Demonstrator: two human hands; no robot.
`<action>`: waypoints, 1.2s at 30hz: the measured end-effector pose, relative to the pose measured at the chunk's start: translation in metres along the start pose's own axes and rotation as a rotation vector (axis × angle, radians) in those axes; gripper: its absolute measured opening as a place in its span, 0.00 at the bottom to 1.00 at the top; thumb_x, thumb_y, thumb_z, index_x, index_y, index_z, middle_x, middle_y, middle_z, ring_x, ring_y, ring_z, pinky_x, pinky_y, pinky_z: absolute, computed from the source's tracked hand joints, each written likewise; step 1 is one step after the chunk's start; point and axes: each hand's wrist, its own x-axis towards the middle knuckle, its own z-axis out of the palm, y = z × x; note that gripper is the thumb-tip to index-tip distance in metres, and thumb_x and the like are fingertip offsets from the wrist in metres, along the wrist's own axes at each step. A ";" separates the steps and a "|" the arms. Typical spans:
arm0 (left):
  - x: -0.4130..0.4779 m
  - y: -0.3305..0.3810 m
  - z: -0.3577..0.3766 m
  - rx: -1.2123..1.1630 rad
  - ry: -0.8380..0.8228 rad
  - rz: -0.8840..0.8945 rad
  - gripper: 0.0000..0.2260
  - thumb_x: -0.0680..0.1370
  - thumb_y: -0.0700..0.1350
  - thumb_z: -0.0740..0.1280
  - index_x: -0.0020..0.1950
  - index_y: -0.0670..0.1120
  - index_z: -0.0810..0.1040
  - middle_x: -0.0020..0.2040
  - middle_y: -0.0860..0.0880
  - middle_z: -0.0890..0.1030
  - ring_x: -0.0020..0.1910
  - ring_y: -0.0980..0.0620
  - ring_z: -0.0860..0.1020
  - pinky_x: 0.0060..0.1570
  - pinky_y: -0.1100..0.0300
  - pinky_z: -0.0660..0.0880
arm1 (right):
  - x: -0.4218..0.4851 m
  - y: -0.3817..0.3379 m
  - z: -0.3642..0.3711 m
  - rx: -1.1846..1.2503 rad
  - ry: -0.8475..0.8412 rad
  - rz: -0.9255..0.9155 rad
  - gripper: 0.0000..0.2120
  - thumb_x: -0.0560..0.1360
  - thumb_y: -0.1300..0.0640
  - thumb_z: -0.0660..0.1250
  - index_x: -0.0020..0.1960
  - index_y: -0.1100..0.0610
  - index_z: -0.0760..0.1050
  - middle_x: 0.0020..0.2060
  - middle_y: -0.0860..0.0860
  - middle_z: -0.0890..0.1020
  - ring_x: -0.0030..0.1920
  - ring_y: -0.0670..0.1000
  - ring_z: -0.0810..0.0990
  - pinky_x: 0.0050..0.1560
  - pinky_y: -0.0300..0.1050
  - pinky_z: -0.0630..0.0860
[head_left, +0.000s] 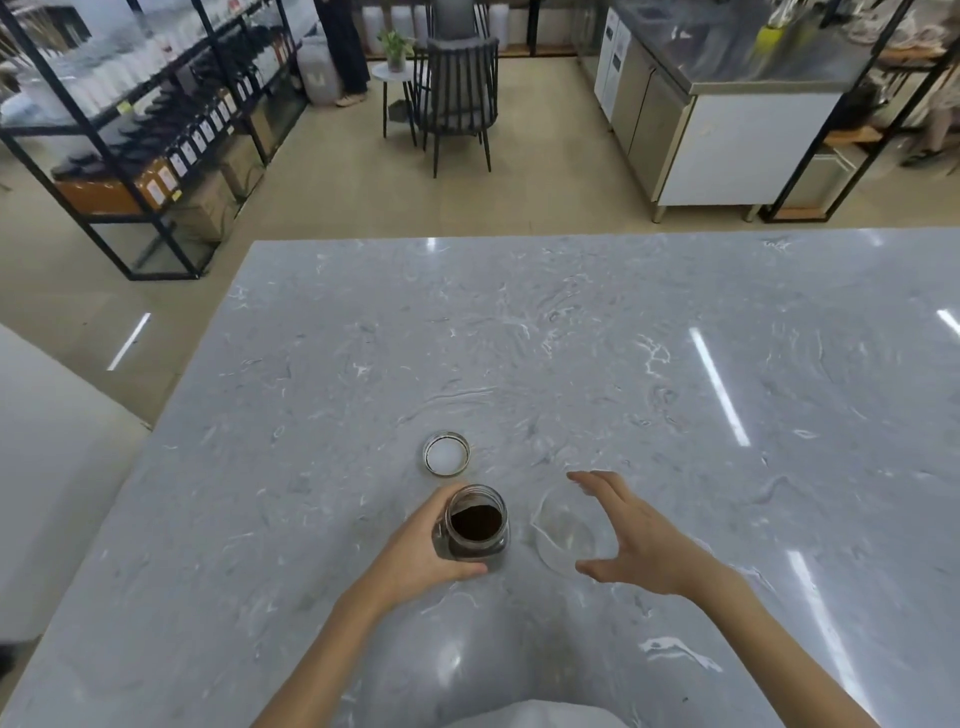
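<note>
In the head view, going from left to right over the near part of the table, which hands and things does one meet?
left hand, gripping the jar → jar of dark powder → clear glass vessel → right hand, fingers spread by the vessel. The lid is left out: it lies farther back, overlapping hand and jar sideways.

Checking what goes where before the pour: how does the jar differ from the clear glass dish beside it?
The jar holds dark brown powder; the glass dish looks empty. The jar is narrow-necked; the glass dish is wider. The left hand grips the jar; the right hand is spread open over the glass dish. Both are clear glass, open-topped, on the table.
</note>
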 end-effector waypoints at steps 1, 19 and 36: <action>0.000 -0.002 0.001 0.006 -0.003 -0.009 0.42 0.63 0.56 0.84 0.72 0.62 0.67 0.68 0.62 0.77 0.68 0.60 0.75 0.70 0.47 0.71 | 0.001 0.000 0.000 0.004 -0.003 0.000 0.48 0.69 0.42 0.75 0.79 0.48 0.50 0.72 0.43 0.58 0.69 0.46 0.66 0.67 0.44 0.70; -0.013 -0.015 -0.037 -0.109 0.290 0.003 0.22 0.77 0.65 0.67 0.70 0.67 0.70 0.66 0.63 0.77 0.66 0.61 0.75 0.67 0.55 0.70 | -0.007 0.003 -0.002 0.154 0.048 0.008 0.59 0.64 0.27 0.71 0.77 0.39 0.32 0.76 0.35 0.36 0.76 0.40 0.33 0.77 0.53 0.41; 0.111 -0.016 -0.034 0.580 0.003 -0.056 0.30 0.76 0.50 0.76 0.76 0.49 0.72 0.69 0.45 0.73 0.68 0.44 0.68 0.68 0.56 0.64 | 0.101 -0.013 -0.050 0.461 -0.207 0.414 0.36 0.77 0.30 0.47 0.75 0.51 0.67 0.70 0.47 0.74 0.71 0.48 0.69 0.72 0.49 0.60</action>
